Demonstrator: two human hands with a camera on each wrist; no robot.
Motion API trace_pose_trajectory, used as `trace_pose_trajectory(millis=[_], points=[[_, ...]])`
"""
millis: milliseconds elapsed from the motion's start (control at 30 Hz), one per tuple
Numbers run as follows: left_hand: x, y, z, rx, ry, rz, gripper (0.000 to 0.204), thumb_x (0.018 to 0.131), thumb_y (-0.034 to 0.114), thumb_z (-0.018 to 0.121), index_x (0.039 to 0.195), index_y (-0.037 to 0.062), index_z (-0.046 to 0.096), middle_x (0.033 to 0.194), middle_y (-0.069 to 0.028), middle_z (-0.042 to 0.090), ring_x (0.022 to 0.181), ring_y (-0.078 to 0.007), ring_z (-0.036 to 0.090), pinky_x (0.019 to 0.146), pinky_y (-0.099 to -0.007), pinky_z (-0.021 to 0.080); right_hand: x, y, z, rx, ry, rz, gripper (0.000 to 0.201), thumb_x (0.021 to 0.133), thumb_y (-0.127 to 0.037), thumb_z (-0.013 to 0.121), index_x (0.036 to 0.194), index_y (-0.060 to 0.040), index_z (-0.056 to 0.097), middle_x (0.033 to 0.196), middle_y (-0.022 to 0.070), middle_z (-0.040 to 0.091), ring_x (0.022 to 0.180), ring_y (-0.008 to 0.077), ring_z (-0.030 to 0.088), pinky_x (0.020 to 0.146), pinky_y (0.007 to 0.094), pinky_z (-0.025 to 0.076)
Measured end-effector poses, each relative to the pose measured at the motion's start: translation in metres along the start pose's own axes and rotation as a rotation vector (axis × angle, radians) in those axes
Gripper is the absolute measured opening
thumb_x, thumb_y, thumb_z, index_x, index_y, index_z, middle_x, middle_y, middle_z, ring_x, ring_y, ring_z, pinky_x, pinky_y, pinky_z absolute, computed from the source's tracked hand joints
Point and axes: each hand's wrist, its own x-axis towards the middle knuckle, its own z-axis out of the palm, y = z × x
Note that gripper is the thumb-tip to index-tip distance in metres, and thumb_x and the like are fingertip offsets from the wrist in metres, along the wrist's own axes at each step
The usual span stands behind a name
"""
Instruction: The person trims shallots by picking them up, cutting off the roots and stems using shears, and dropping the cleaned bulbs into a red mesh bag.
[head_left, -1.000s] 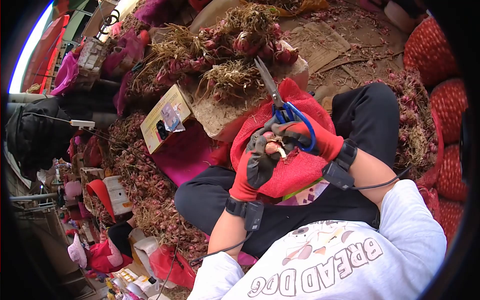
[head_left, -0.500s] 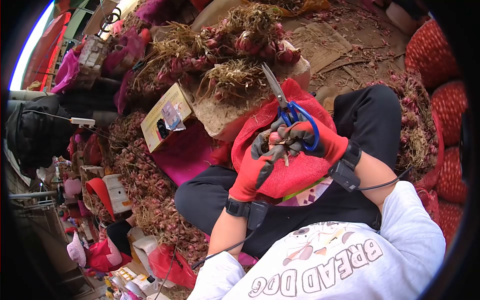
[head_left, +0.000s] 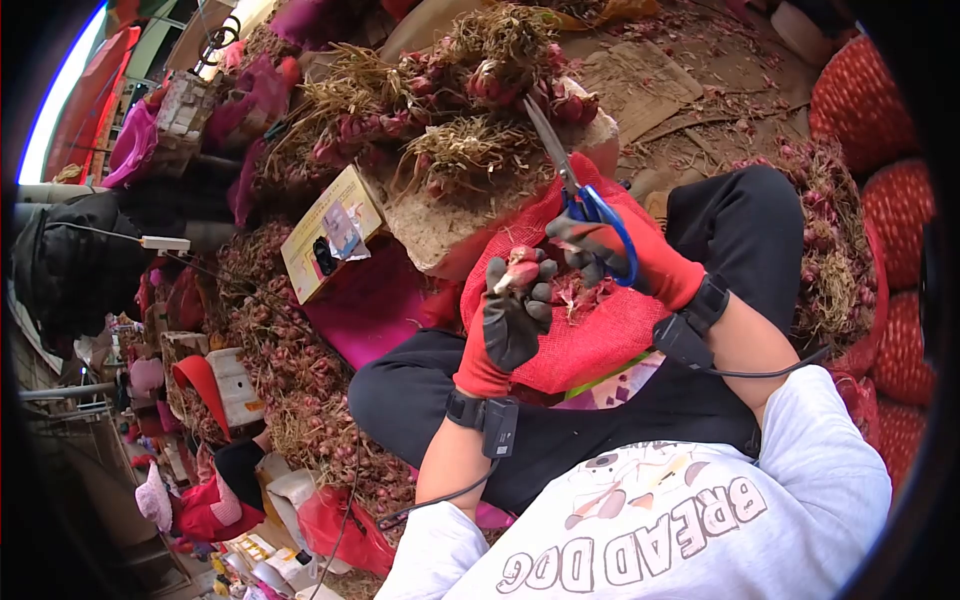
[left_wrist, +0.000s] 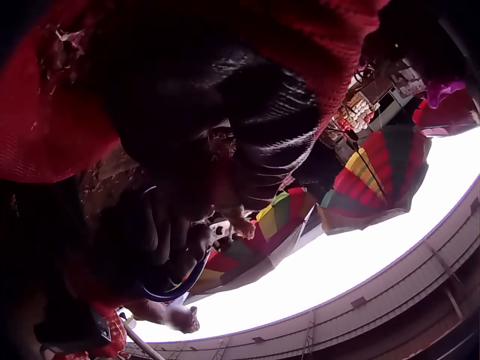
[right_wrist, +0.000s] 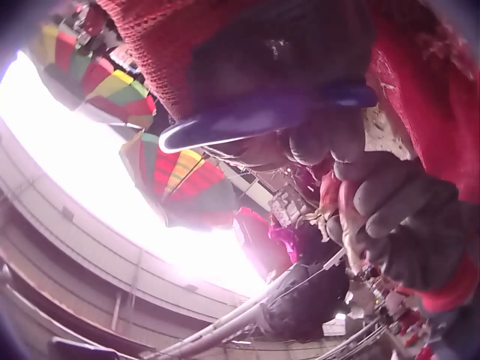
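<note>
In the head view the left hand [head_left: 508, 325], in a red glove with dark palm, holds a small pinkish onion bulb [head_left: 517, 272] in its curled fingers. The right hand [head_left: 635, 250], gloved alike, grips the blue-handled scissors [head_left: 560, 150], whose blades point up and away toward the stone block. The two hands are a little apart above a red mesh bag [head_left: 600, 345] on the lap, with loose skins on it. The right wrist view shows the left hand [right_wrist: 405, 217] around the bulb [right_wrist: 349, 210] and the blue handle [right_wrist: 247, 120] close up.
Dried onion bunches [head_left: 465, 150] lie on a stone block [head_left: 440, 230] beyond the bag. A yellow box [head_left: 330, 235] stands left of it, with piled onions [head_left: 310, 400] nearby. Full red net sacks [head_left: 862, 105] line the right edge. Another person [head_left: 205, 510] is at lower left.
The hands have moved apart. My left hand has drawn back to the left with the bulb, which shows more clearly between its fingers; the scissors stay in my right hand.
</note>
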Motion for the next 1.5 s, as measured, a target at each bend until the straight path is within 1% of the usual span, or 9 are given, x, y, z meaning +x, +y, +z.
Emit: trace_pose_trajectory(millis=[267, 367, 500, 733, 833, 1033, 1233, 1333, 1500], points=[[-0.003, -0.008, 0.009, -0.016, 0.162, 0.058, 0.038, 0.094, 0.027, 0.058, 0.123, 0.0026, 0.051, 0.113, -0.0134, 0.06, 0.09, -0.0205, 0.061, 0.075, -0.0297, 0.053, 0.001, 0.022, 0.009, -0.353, 0.075, -0.39, 0.033, 0.083, -0.008, 0.071, 0.11, 0.0006, 0.055, 0.094, 0.0046, 0.062, 0.088, 0.0098, 0.06, 0.08, 0.0267, 0.05], [0.004, -0.013, -0.001, 0.441, 0.234, 0.224, 0.034, 0.093, 0.016, 0.059, 0.122, 0.0013, 0.051, 0.111, -0.0102, 0.06, 0.096, -0.0175, 0.06, 0.08, -0.0283, 0.052, 0.001, 0.03, 0.019, -0.413, 0.099, -0.517, 0.034, 0.081, -0.016, 0.074, 0.106, -0.0018, 0.057, 0.093, 0.004, 0.064, 0.084, 0.0083, 0.057, 0.077, 0.0266, 0.05], [0.007, -0.018, 0.005, 0.962, 0.311, 0.401, 0.042, 0.089, 0.001, 0.063, 0.128, 0.0002, 0.047, 0.112, -0.0052, 0.059, 0.104, -0.0116, 0.056, 0.088, -0.0257, 0.049, 0.004, 0.028, 0.011, -0.299, 0.13, -0.278, 0.028, 0.081, -0.012, 0.071, 0.103, -0.0004, 0.059, 0.091, 0.0036, 0.064, 0.082, 0.0091, 0.059, 0.075, 0.0251, 0.05], [0.01, -0.018, 0.029, 0.935, 0.279, 0.333, 0.043, 0.09, 0.005, 0.06, 0.131, 0.0007, 0.047, 0.113, -0.0069, 0.059, 0.098, -0.0134, 0.061, 0.082, -0.0256, 0.052, 0.003, 0.023, 0.004, 0.136, 0.019, -0.076, 0.025, 0.08, -0.005, 0.066, 0.104, -0.0009, 0.06, 0.093, 0.006, 0.065, 0.084, 0.0113, 0.061, 0.075, 0.0248, 0.049], [0.008, -0.007, 0.005, 0.826, 0.232, 0.253, 0.049, 0.085, -0.005, 0.061, 0.132, 0.0001, 0.046, 0.115, -0.0085, 0.059, 0.101, -0.0151, 0.06, 0.089, -0.0267, 0.051, 0.004, 0.023, 0.008, -0.152, -0.005, -0.27, 0.026, 0.079, -0.009, 0.069, 0.103, -0.0014, 0.06, 0.093, 0.0052, 0.065, 0.083, 0.011, 0.061, 0.075, 0.0246, 0.049], [0.006, -0.011, 0.003, 1.015, 0.234, 0.342, 0.042, 0.083, -0.007, 0.062, 0.123, 0.0007, 0.052, 0.113, -0.0079, 0.061, 0.101, -0.0146, 0.061, 0.088, -0.027, 0.051, 0.005, 0.021, 0.006, -0.385, 0.034, -0.087, 0.028, 0.079, -0.007, 0.067, 0.105, -0.001, 0.059, 0.093, 0.0045, 0.064, 0.077, 0.0091, 0.061, 0.067, 0.025, 0.049], [0.004, 0.004, 0.019, 1.304, 0.306, 0.385, 0.039, 0.085, -0.001, 0.063, 0.122, 0.0038, 0.052, 0.106, -0.0051, 0.062, 0.097, -0.0123, 0.06, 0.085, -0.0267, 0.049, -0.005, 0.01, 0.018, -0.088, -0.026, -0.218, 0.025, 0.082, -0.009, 0.068, 0.104, -0.0013, 0.058, 0.088, 0.002, 0.062, 0.073, 0.0072, 0.06, 0.059, 0.0223, 0.049], [0.011, -0.007, 0.04, 0.846, 0.432, 0.166, 0.035, 0.095, 0.017, 0.056, 0.126, 0.0026, 0.048, 0.096, -0.0041, 0.062, 0.078, -0.0122, 0.057, 0.07, -0.0232, 0.048, 0.005, 0.013, 0.004, -0.176, 0.115, -0.239, 0.023, 0.085, -0.011, 0.067, 0.105, -0.0019, 0.058, 0.089, 0.002, 0.062, 0.071, 0.0068, 0.059, 0.059, 0.0225, 0.048], [0.006, 0.006, 0.033, 0.394, 0.311, 0.03, 0.045, 0.096, 0.035, 0.051, 0.129, 0.0044, 0.046, 0.099, -0.006, 0.059, 0.076, -0.0128, 0.054, 0.062, -0.0217, 0.046, -0.003, -0.004, -0.006, -0.38, 0.021, -0.161, 0.02, 0.088, -0.015, 0.065, 0.102, -0.0023, 0.059, 0.084, -0.0004, 0.062, 0.076, 0.0055, 0.057, 0.064, 0.0223, 0.047]])
